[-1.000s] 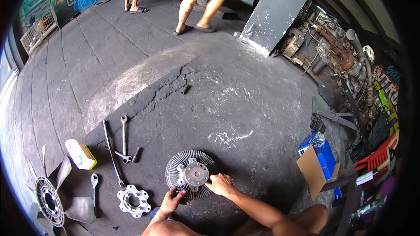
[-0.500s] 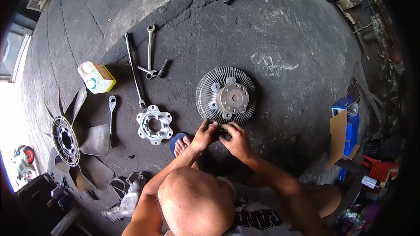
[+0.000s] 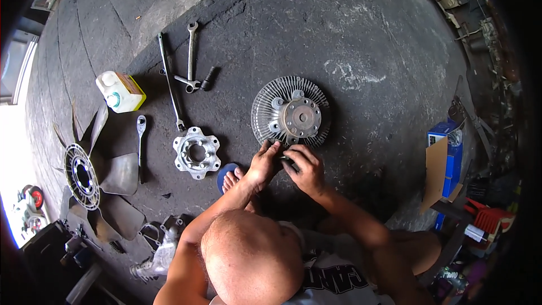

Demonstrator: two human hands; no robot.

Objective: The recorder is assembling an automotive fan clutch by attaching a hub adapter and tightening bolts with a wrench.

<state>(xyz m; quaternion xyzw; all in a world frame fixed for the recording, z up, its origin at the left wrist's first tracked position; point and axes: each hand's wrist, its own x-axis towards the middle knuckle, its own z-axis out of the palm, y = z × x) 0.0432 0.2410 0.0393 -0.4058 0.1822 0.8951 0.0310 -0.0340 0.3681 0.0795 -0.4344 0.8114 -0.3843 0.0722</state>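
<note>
Head view: left hand and right hand curled near finned disc; cannot tell what either holds.

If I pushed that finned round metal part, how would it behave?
The finned part looks like thick metal, so it's probably stiff and heavy. It seems to rest broad side down, so it would likely slide rather than roll.

Mechanic's workshop; wrenches, ratchet, fan, stained floor
</note>
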